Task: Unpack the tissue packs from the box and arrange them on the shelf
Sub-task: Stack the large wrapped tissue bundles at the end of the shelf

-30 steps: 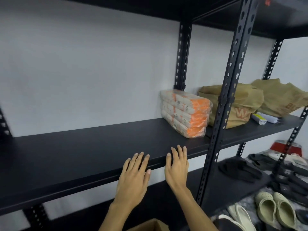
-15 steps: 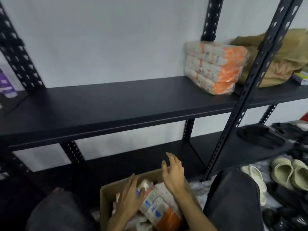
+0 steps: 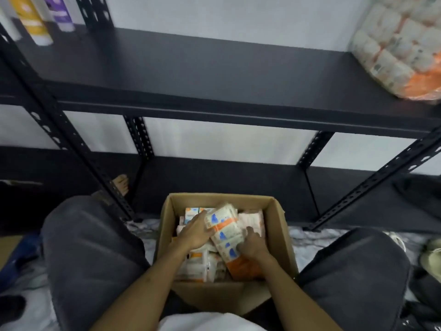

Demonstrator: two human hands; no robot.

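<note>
An open cardboard box [image 3: 279, 225] stands on the floor between my knees, filled with several white-and-orange tissue packs. Both hands are inside it around one bundle of tissue packs [image 3: 225, 231] lying diagonally on top. My left hand [image 3: 194, 231] grips its upper left side. My right hand [image 3: 250, 244] curls round its lower right edge. On the black shelf [image 3: 191, 75] above, a wrapped stack of tissue packs [image 3: 401, 48] sits at the far right.
Bottles [image 3: 35, 17] with yellow and purple labels stand at the shelf's left end. Perforated black uprights [image 3: 78, 149] flank the box. A lower shelf [image 3: 226, 182] runs behind it. My knees [image 3: 90, 247] sit at either side, and a shoe [image 3: 429, 256] lies at the right.
My view has dropped from the shelf to the box. Both hands left the shelf edge, went down into the box and closed round the top bundle.
</note>
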